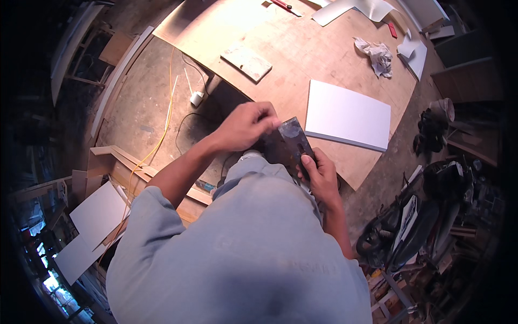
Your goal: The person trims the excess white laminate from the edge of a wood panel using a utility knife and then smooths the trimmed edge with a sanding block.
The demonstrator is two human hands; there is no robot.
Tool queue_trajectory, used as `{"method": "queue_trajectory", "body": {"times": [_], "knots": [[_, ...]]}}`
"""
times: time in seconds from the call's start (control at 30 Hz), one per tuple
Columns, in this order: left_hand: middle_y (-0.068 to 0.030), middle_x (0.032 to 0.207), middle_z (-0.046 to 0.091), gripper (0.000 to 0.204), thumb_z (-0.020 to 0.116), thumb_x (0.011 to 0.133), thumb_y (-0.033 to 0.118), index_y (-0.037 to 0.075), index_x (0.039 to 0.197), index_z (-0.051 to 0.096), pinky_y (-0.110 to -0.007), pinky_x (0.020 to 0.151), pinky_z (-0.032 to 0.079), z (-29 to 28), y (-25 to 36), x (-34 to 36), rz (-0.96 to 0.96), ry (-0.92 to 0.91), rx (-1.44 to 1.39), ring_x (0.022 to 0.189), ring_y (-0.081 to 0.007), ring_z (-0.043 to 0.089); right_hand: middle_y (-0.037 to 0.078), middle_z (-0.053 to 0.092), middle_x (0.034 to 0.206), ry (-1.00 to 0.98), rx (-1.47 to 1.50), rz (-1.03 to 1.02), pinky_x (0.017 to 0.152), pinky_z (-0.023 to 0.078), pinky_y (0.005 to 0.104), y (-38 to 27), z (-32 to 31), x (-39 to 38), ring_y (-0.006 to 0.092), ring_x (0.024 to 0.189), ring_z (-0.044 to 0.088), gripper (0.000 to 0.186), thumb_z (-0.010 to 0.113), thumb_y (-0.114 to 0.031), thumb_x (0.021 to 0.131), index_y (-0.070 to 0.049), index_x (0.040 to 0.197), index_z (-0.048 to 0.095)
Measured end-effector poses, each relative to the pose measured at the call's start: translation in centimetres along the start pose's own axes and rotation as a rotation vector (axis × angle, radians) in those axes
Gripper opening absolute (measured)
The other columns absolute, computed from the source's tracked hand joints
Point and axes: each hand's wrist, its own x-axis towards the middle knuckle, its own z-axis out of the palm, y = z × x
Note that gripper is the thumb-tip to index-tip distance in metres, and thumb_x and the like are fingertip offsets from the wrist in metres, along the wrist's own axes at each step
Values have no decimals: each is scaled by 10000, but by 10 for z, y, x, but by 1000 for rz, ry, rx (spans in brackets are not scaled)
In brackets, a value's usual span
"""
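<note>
A dark, worn rectangular tool (291, 141) with a flat face and a slot is held close in front of my body, by the near edge of the worktable (291, 59). My right hand (324, 178) grips its near end, the thumb lying on the face. At the far end, my left hand (248, 127) is closed, its curled fingers at the corner and slightly blurred. Whether anything is pinched in them cannot be seen. Just right of the tool, a white rectangular panel (348, 114) lies flat on the table.
A small stained board (246, 62), crumpled paper (377, 55) and a red knife (283, 5) lie on the table. An orange cable (168, 116) crosses the floor at left, near leaning white panels (100, 213). A motorcycle (421, 216) stands at right.
</note>
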Motion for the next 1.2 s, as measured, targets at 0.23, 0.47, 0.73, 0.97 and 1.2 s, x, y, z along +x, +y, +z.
{"method": "queue_trajectory", "body": {"times": [0.23,0.47,0.73,0.97,1.2], "knots": [[-27,880,617,234,612,1085,293,63,1122,636,-316,612,487,-93,-79,-2,-207,327,10,718,-125,585,47,675,856,145,144,35,624,527,249,11,-25,-21,79,697,633,308,600,-323,1120,-19,1086,625],[-215,1406,556,1119,874,841,93,94,1705,164,-414,883,571,2,-96,5,-72,226,512,1019,-291,682,4,631,859,280,54,12,613,476,218,27,-52,-36,60,681,581,407,832,-368,956,-39,1107,645],[-228,1286,642,748,770,967,368,-71,1492,467,-404,905,565,141,-93,90,-61,376,308,1029,-282,699,227,731,1103,977,-225,46,929,551,478,117,-245,-8,389,1079,715,300,702,-227,980,-9,1178,643],[-288,1299,660,651,802,935,339,-100,1369,594,-462,1009,539,216,-132,180,-292,497,243,1217,-406,659,226,747,1165,835,-301,169,967,539,486,186,-417,62,411,1151,703,314,713,-262,972,-38,1190,683],[-223,1252,697,612,849,891,221,-85,1359,599,-431,956,560,216,-148,183,-314,786,229,1092,-353,697,200,766,1042,703,-420,189,940,551,464,141,-369,50,378,1063,731,284,775,-265,929,-34,1087,728]]}}
